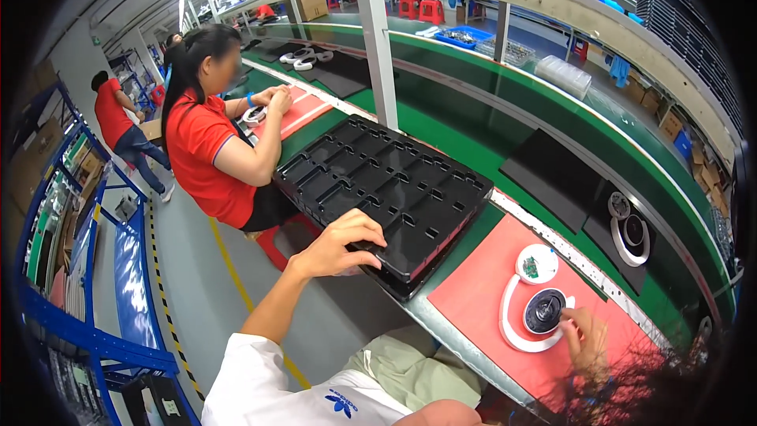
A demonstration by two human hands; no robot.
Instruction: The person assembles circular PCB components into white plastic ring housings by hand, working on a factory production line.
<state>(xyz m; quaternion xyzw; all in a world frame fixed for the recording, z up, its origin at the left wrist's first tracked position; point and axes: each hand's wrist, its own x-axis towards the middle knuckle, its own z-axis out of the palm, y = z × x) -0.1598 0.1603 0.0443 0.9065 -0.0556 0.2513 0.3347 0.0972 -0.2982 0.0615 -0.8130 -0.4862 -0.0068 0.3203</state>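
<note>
My left hand grips the near corner of a black moulded plastic tray, thumb at the side and fingers over the top edge. The tray lies on a stack, its moulded pockets facing up. My right hand has its bent fingertips at the right edge of a white curved device, which lies on a pink mat. The device has a black round part inside its loop and a white round end with a small green circuit board showing. Dark hair partly covers my right wrist.
To the left, a person in a red shirt works on a white part. A similar white device lies on black foam on the green conveyor. A metal post stands behind the trays. Blue shelving lines the aisle.
</note>
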